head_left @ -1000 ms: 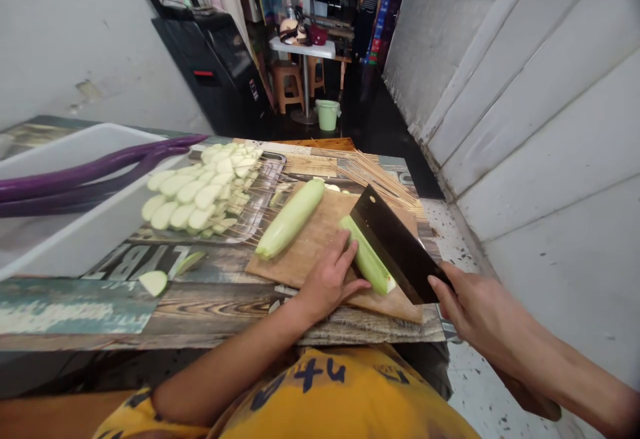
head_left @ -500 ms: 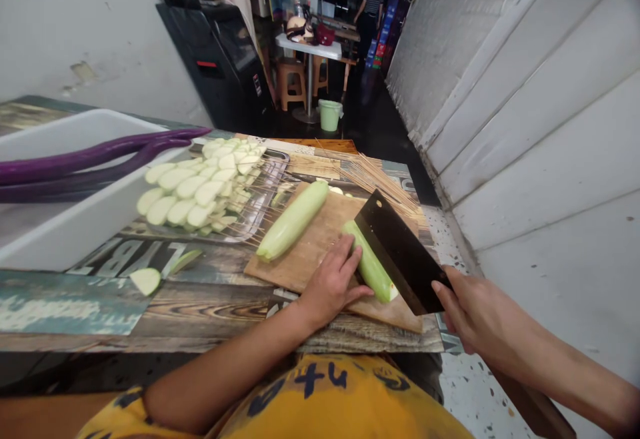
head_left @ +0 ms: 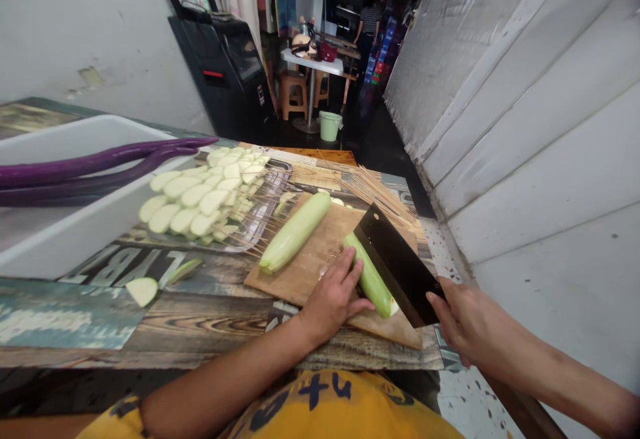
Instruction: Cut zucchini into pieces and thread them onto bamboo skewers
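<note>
Head view: right hand (head_left: 465, 322) clamped on cleaver (head_left: 395, 269) aligned along the long axis of cut squash (head_left: 373, 284), right side; left hand (head_left: 333, 296), fingers apart, against left side.

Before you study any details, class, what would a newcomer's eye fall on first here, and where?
Probably the dark cleaver in the right hand, beside the green squash that the left hand touches on the wooden board. Next come the pale skewered slices heaped on the metal tray, left of the board, and the long purple eggplants in the white bin at far left.
</note>
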`<state>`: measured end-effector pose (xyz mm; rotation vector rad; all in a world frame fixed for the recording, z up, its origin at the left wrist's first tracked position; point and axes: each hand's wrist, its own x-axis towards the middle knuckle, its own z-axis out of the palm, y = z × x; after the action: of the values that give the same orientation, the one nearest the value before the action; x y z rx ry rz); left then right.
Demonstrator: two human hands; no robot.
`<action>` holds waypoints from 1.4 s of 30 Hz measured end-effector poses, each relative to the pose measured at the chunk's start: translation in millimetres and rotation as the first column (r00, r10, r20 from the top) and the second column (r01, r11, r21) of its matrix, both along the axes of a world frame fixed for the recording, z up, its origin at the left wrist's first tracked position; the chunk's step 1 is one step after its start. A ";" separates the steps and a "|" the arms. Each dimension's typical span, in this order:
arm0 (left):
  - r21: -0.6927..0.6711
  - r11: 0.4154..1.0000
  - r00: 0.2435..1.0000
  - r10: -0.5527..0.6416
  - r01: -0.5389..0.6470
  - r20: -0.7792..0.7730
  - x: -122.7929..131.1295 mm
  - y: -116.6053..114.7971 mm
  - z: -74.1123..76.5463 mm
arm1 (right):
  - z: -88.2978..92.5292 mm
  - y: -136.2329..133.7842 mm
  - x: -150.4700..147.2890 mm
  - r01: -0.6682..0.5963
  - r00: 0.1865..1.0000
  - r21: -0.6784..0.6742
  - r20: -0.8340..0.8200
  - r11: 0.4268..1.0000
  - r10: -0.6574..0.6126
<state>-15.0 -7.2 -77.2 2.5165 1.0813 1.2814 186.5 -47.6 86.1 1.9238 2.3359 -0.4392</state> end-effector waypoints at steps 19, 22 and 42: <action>0.002 1.000 0.999 -0.022 0.022 0.038 -1.5 0.3 -1.1 | -41.0 1.3 -29.0 0.010 0.986 -0.048 0.169 0.999 -0.002; -0.046 0.999 1.000 0.014 -0.014 0.010 -3.1 -2.0 0.4 | -43.7 -1.1 -30.9 0.023 0.989 -0.016 0.146 1.000 -0.020; 0.113 0.917 0.752 -0.237 0.381 -0.615 -11.7 63.4 43.5 | -46.7 -76.7 68.5 0.557 0.509 -0.108 -0.739 0.824 -0.441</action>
<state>-26.8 56.2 -33.7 3.2149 0.5381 0.5542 254.9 -124.2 39.5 2.9419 2.1016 -1.3887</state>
